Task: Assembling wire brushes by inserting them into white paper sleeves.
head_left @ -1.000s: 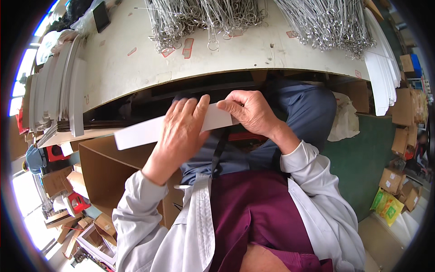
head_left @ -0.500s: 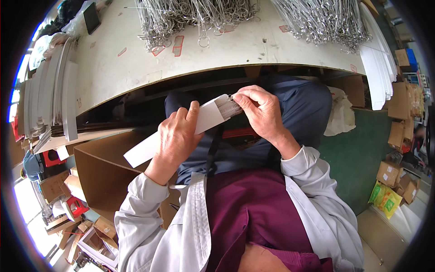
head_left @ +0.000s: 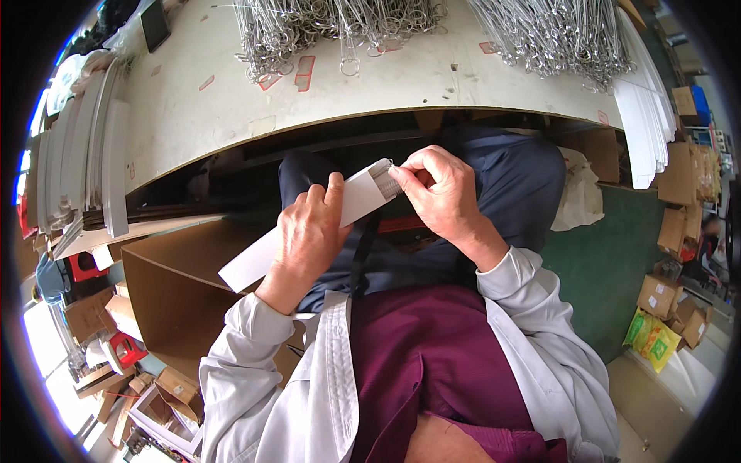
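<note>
A long, narrow white carton slants across my lap, its open end up and to the right. My left hand is closed around its middle, the index finger stretched along the top. At the open end, thin metal wire skewers show inside the carton. The thumb and index finger of my right hand pinch a ring end of the skewers there. My fingers partly hide the ends, so I cannot see how many are held.
On the white worktable lie two heaps of ring-ended metal skewers, a middle heap and a right heap. Flat white cartons are stacked at the left edge and right edge. An open cardboard box stands left of my legs.
The skewers sit deeper in the carton, with less of them showing past its open end. My right hand has moved slightly left toward it, and the carton has shifted a little right.
</note>
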### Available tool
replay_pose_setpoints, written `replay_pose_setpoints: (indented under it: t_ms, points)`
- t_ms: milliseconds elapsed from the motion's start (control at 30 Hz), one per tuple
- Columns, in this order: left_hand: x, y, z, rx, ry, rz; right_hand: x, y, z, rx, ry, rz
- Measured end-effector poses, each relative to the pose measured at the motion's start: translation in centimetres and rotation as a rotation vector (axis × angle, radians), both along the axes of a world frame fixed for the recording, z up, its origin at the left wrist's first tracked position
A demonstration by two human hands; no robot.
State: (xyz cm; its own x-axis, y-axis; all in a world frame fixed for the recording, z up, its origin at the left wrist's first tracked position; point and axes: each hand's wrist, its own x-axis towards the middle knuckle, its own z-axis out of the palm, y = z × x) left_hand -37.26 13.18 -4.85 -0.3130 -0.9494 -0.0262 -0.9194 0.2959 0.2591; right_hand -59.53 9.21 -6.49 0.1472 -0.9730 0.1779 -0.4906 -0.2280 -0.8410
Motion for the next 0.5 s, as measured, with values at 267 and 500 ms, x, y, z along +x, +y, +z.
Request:
replay_pose_setpoints:
  t_ms: [267,500]
  points:
    - [-0.6,0.0,-0.3,-0.004,0.036,0.011,0.3,-0.6,-1.3,-0.182,-0.073,0.13]
    - [-0.8,0.4,-1.1,-0.038,0.119,0.018,0.6,-0.4,-0.1,0.043,-0.159,0.086]
